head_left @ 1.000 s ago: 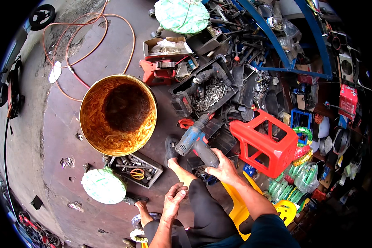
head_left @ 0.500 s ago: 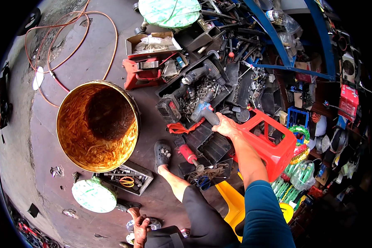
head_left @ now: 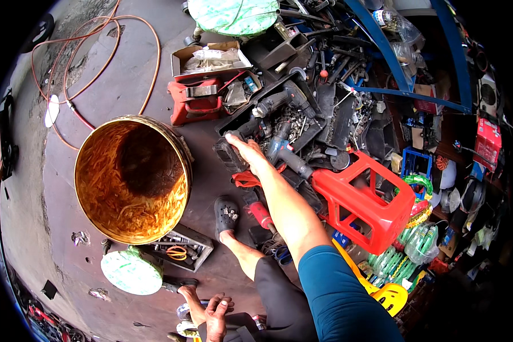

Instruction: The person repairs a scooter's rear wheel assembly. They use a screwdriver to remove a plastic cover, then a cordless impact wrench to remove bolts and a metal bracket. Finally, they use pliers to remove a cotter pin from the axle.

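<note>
My right hand (head_left: 246, 150) reaches over the tool bin, its fingers closed around the dark handle and battery end of a cordless power tool (head_left: 228, 156). The silver head of that tool points into the black bin (head_left: 319, 126) of bolts. Just right of my wrist lies a blue-grey cordless drill (head_left: 278, 142), its dark grip touching a red plastic stool (head_left: 366, 199). Below my forearm is a red tool (head_left: 261, 214), partly hidden. My left hand (head_left: 216, 312) hovers by my lap, empty, with its fingers loosely apart.
A large rusty-orange drum (head_left: 179, 211) stands on the left, with a tray of tools (head_left: 196, 251) and a green-white round seat (head_left: 132, 271) below it. Farther off are a red case (head_left: 195, 108), an open carton (head_left: 179, 62) and an air hose (head_left: 158, 57). A blue frame (head_left: 376, 28) rises at right.
My right hand has let go of the drill's grip and moved left to the other power tool. The drill stays in place. My left hand has shifted slightly right and its fingers have loosened.
</note>
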`<state>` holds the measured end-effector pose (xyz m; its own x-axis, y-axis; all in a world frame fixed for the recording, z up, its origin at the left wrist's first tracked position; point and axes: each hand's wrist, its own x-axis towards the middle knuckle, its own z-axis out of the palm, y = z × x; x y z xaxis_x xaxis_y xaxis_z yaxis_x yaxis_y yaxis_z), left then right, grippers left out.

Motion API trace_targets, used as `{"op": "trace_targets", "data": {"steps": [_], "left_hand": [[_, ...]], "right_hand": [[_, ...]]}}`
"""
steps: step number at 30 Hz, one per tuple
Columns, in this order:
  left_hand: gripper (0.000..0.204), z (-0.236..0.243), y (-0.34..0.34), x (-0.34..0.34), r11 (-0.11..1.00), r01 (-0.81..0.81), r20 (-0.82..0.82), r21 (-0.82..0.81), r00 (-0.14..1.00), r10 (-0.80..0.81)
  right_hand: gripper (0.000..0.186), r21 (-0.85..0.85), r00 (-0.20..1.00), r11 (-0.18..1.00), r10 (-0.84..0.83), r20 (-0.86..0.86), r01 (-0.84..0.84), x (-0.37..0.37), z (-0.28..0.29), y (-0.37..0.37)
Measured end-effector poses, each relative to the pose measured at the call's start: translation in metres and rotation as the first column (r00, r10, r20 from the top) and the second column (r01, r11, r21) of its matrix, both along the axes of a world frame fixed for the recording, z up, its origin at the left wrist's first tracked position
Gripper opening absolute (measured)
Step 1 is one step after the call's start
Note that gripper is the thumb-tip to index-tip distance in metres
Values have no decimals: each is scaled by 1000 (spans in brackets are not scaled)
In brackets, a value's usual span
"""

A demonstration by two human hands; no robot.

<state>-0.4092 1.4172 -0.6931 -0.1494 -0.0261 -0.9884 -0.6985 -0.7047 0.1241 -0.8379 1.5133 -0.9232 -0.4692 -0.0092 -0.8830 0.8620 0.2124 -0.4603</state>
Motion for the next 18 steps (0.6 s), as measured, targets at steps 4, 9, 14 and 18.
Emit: {"op": "trace_targets", "data": {"steps": [4, 9, 14, 18], "left_hand": [[44, 14, -14, 3, 1000, -2, -38, -7, 999, 2], [40, 21, -22, 36, 996, -27, 22, -86, 999, 29], [45, 25, -23, 27, 999, 0, -51, -42, 999, -2], [72, 37, -27, -7, 983, -117, -204, 143, 968, 144]], "right_hand": [[58, 52, 993, 997, -68, 98, 63, -14, -27, 16], [42, -124, 957, 978, -134, 258, 170, 5, 47, 34], [54, -128, 928, 926, 367, 70, -356, 89, 179, 75], [77, -122, 733, 729, 680, 14, -673, 191, 285, 66]]}}
